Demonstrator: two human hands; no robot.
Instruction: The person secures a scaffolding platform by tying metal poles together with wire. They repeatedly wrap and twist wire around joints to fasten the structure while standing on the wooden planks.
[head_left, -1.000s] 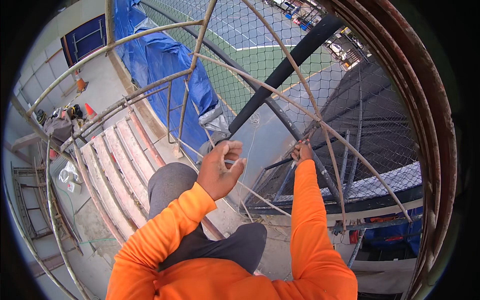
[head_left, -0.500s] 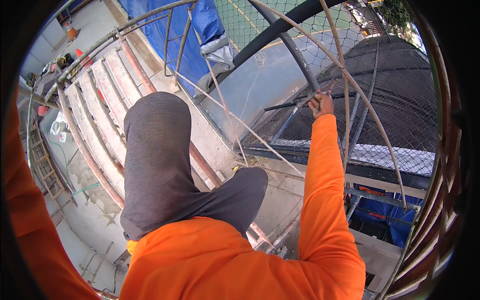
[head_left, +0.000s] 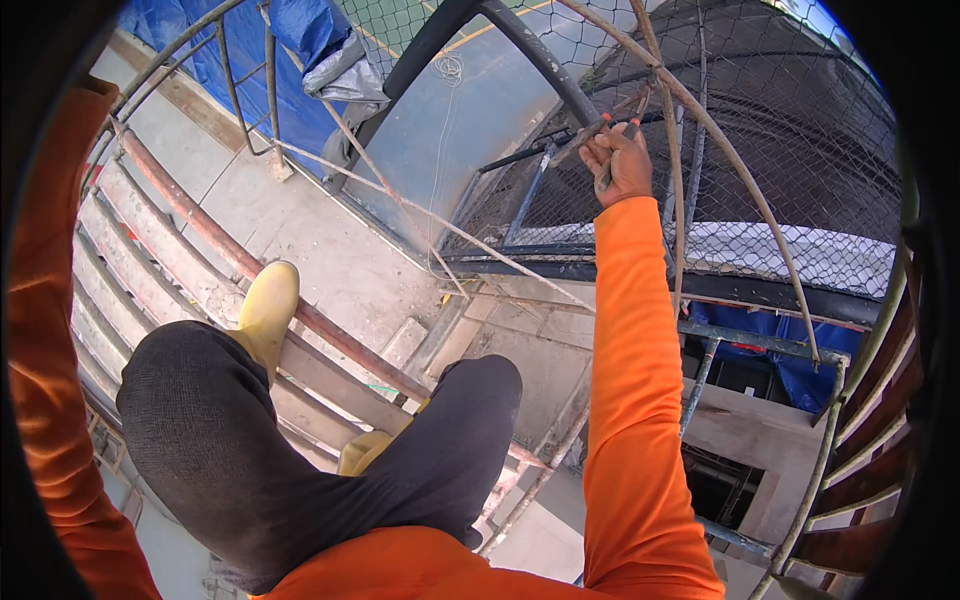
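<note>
My right hand (head_left: 622, 168) is closed around a dark hand tool (head_left: 605, 178) with orange ends, which looks like pliers; the fingers hide much of it. Right beside the hand, thin rusty scaffold rods (head_left: 672, 130) cross, and a dark padded frame bar (head_left: 545, 70) ends close to the fingers. Wire mesh (head_left: 800, 150) stretches behind. My left arm, in an orange sleeve (head_left: 60, 400), reaches up along the left rim, and its hand is out of sight.
My yellow boots (head_left: 268, 305) rest on a slatted scaffold platform (head_left: 160, 250) with gaps between its slats. Blue tarpaulin (head_left: 180, 50) hangs at the upper left. A dark opening (head_left: 725, 485) lies below at the right, near a scaffold frame (head_left: 765, 343).
My view has shifted, and the scaffold slides left and up in it. My right hand appears higher and slightly left, its tool now showing more. My yellow boots have come into sight.
</note>
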